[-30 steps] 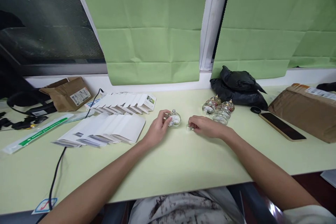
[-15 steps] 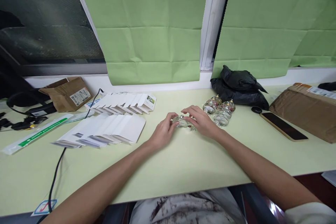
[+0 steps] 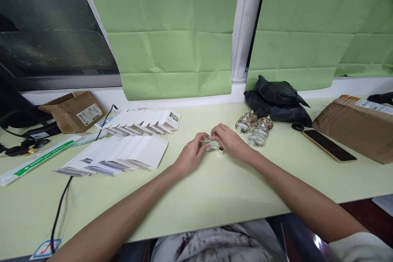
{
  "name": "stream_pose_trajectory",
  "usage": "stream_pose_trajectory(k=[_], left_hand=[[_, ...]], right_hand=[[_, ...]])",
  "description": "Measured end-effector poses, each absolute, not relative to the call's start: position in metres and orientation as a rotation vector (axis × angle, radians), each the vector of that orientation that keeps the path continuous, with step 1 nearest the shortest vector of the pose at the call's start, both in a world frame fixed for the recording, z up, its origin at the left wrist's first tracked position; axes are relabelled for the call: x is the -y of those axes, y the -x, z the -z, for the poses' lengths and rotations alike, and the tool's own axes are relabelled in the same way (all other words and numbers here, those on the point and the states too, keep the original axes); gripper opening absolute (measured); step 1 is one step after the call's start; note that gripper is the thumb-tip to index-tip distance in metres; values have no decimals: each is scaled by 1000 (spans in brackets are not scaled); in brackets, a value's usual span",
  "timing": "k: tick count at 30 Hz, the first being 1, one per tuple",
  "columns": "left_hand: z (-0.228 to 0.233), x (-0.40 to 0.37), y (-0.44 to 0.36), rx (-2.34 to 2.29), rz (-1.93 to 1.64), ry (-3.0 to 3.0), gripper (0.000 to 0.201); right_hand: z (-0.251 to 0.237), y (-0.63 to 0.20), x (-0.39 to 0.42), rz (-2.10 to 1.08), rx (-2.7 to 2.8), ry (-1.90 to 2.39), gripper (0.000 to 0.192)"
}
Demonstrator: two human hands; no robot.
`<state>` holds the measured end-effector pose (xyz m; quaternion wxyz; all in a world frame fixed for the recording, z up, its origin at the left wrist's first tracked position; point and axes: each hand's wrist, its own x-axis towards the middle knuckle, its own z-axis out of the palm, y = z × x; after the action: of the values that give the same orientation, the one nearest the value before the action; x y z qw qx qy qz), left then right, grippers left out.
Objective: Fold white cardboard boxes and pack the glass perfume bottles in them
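Observation:
Between my hands a small, round clear glass bottle (image 3: 210, 144) stands on the table. My left hand (image 3: 190, 154) holds its left side, thumb and fingers around it. The fingertips of my right hand (image 3: 227, 141) are closed at the neck on top, hiding what sits there. Just beside the bottle, below my right fingers, lies a small cap-like piece (image 3: 221, 150) with a dark reddish top. Behind my right hand, similar glass bottles (image 3: 258, 136) with gold and red tops stand in two rows, (image 3: 245, 123) touching one another.
White folded cartons (image 3: 147, 150) lie in two overlapping rows at left. Further left are an open brown box (image 3: 75, 111), a green-striped plastic sleeve (image 3: 43, 159) and a black cable (image 3: 61, 208). Black plastic bags (image 3: 278, 102), a phone (image 3: 330, 146) and a brown parcel (image 3: 356, 129) lie at right.
My right fingers have drawn together and moved in over the bottle's top, where they were spread beside it. My left hand stays on the bottle. The view has shifted slightly.

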<state>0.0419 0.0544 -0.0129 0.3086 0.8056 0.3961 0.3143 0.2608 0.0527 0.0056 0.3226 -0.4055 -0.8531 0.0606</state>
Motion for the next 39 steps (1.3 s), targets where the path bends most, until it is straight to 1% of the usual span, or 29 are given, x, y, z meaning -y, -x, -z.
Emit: stream_pose_trajectory(k=[5, 10, 14, 22, 30, 34, 39], left_hand=[[13, -55, -40, -1059, -956, -2065, 35], [13, -56, -33, -1123, -1111, -2056, 35], [14, -57, -29, -1157, -1106, -2067, 34], [16, -54, -26, -1158, -1022, -2123, 35], [17, -57, -22, -1179, -972, -2150, 33], [17, -58, -21, -1154, -969, -2170, 33], [18, -58, -21, -1149, -986, -2169, 33]], right_hand=[[-5, -272, -61, 22, 2264, 1196, 10], [-9, -291, -66, 232, 2278, 1431, 10], [-15, -307, -70, 393, 2277, 1597, 14], [-19, -330, -76, 429, 2240, 1811, 12], [-25, -332, -73, 528, 2249, 1854, 14], [-26, -333, -73, 546, 2241, 1854, 17], [-25, -333, -73, 541, 2229, 1842, 16]])
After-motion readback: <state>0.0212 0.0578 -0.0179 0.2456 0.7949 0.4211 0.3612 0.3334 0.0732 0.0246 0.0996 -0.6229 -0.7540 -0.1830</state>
